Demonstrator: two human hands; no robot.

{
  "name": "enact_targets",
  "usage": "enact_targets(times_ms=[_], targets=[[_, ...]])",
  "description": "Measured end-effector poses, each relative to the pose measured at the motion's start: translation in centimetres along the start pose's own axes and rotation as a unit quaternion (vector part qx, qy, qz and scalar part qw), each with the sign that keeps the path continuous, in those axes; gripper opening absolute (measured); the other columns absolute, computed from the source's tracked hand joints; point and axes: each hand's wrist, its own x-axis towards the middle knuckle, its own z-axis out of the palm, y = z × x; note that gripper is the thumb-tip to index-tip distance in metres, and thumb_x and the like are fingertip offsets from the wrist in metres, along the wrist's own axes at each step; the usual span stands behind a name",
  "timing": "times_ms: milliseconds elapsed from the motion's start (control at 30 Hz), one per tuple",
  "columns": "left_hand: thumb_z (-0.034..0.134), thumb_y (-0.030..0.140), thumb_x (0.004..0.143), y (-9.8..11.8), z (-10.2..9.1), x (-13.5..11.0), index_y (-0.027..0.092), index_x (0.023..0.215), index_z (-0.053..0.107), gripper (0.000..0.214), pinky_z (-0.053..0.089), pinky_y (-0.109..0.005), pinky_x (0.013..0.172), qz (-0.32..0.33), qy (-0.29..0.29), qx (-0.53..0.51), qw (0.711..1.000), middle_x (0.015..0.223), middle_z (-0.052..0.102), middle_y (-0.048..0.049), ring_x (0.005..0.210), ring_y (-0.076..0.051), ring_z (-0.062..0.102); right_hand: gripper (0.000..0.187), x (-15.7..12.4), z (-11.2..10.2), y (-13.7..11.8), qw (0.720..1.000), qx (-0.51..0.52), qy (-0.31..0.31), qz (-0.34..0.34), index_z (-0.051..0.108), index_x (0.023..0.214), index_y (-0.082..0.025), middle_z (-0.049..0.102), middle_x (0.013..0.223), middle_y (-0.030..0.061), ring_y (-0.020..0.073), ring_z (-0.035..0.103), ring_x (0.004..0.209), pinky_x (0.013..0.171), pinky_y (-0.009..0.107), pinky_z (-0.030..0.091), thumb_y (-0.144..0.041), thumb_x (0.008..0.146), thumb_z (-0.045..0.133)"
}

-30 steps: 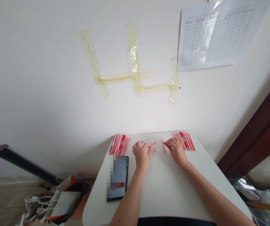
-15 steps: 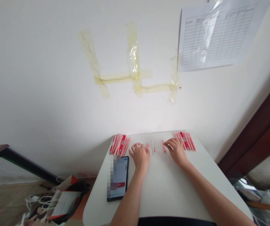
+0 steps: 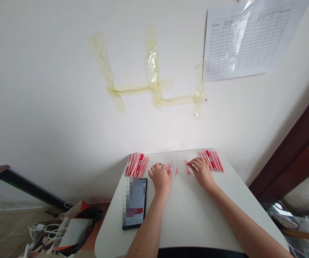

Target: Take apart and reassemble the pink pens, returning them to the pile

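My left hand [image 3: 162, 178] is over the white table, its outer fingers spread and curled. A short pink pen part [image 3: 169, 167] shows between its thumb and index finger, partly hidden by them. My right hand [image 3: 202, 172] has its fingertips closed on a pink pen barrel [image 3: 188, 168] that lies on the table or just above it. Between the hands lie a thin white pen refill [image 3: 175, 168], a small pink piece [image 3: 177, 170] and a tiny pale clear piece [image 3: 181, 171] too small to name.
Bundled pink and red pens [image 3: 137, 165] lie at the table's back left, and more pens [image 3: 212, 161] at the back right. A phone [image 3: 144, 204] rests by my left forearm. Behind the table [image 3: 192, 222] rises a white wall [image 3: 170, 134] with yellowed tape [image 3: 132, 90] and a printed sheet [image 3: 248, 43].
My left hand has shifted very slightly to the right, towards the refill, and the pink pen part has moved with it. My right hand and the barrel look the same.
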Motion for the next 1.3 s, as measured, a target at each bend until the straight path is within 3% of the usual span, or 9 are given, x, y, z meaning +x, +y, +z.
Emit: enact_targets(times_ms=[200, 333, 533, 833, 967, 1300], targets=[[0.069, 0.029, 0.083, 0.5, -0.3, 0.0, 0.024, 0.099, 0.072, 0.017, 0.034, -0.057, 0.110, 0.017, -0.032, -0.045, 0.998, 0.122, 0.062, -0.0105, 0.121, -0.031, 0.049, 0.021, 0.0, 0.0, 0.0, 1.000, -0.006, -0.002, 0.002, 0.070, 0.097, -0.027, 0.071, 0.095, 0.0046, 0.0249, 0.059, 0.097, 0.097, 0.045, 0.038, -0.032, 0.102, 0.051], [0.074, 0.032, 0.081, 0.9, -0.4, -0.3, 0.025, 0.087, 0.072, 0.009, 0.028, -0.062, 0.114, 0.040, -0.061, -0.071, 0.995, 0.127, 0.059, -0.0087, 0.127, -0.030, 0.046, 0.021, 0.0, -0.1, 0.0, 1.000, -0.008, -0.001, 0.001, 0.070, 0.097, -0.027, 0.071, 0.094, 0.0049, 0.0248, 0.059, 0.097, 0.095, 0.045, 0.039, -0.032, 0.102, 0.050], [0.084, 0.033, 0.069, 0.9, -0.2, -0.6, 0.024, 0.073, 0.071, 0.016, 0.021, -0.072, 0.115, 0.053, -0.082, -0.067, 0.993, 0.130, 0.059, -0.0078, 0.130, -0.034, 0.042, 0.021, 0.0, 0.0, 0.0, 1.000, -0.003, -0.003, 0.003, 0.069, 0.097, -0.026, 0.071, 0.095, 0.0048, 0.0249, 0.058, 0.098, 0.097, 0.045, 0.037, -0.032, 0.102, 0.050], [0.074, 0.033, 0.080, 1.1, -0.6, -0.5, 0.025, 0.074, 0.075, 0.010, 0.022, -0.078, 0.112, 0.040, -0.069, -0.043, 0.996, 0.128, 0.063, -0.0094, 0.129, -0.035, 0.045, 0.022, -0.1, 0.1, 0.1, 1.000, -0.004, -0.010, 0.006, 0.070, 0.097, -0.027, 0.071, 0.095, 0.0052, 0.0256, 0.059, 0.098, 0.097, 0.047, 0.037, -0.033, 0.102, 0.050], [0.074, 0.024, 0.079, 1.1, -0.5, -0.6, 0.026, 0.078, 0.077, 0.004, 0.023, -0.078, 0.112, 0.035, -0.067, -0.031, 0.997, 0.128, 0.064, -0.0098, 0.129, -0.035, 0.046, 0.021, -0.1, 0.0, 0.0, 1.000, -0.012, -0.010, 0.006, 0.070, 0.097, -0.026, 0.071, 0.095, 0.0049, 0.0253, 0.060, 0.098, 0.097, 0.046, 0.038, -0.032, 0.102, 0.051], [0.067, 0.017, 0.081, 1.6, -0.6, -0.8, 0.026, 0.088, 0.078, 0.016, 0.024, -0.072, 0.117, 0.018, -0.038, -0.022, 0.999, 0.127, 0.064, -0.0083, 0.128, -0.032, 0.048, 0.022, 0.0, -0.1, 0.0, 1.000, -0.004, 0.010, 0.000, 0.070, 0.095, -0.025, 0.072, 0.092, 0.0045, 0.0242, 0.061, 0.095, 0.098, 0.045, 0.037, -0.033, 0.102, 0.051]])
